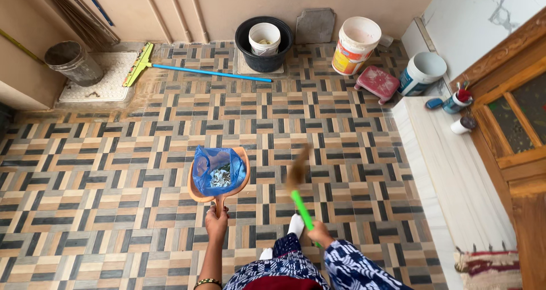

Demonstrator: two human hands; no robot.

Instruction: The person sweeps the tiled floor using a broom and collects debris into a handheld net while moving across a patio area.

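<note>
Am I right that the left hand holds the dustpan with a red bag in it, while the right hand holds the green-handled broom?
Not quite: the bag in the dustpan is blue, not red, as the head view shows. The rest stands: the left hand holds the dustpan by its handle, and the right hand holds the green-handled broom.

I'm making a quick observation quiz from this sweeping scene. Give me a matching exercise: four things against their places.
Things:
1. dustpan
2. broom
3. squeegee
4. white bucket

Places:
A. inside the black tub
B. in the right hand
C. flat on the floor by the back wall
D. in the left hand

Pairs: 1-D, 2-B, 3-C, 4-A
</note>
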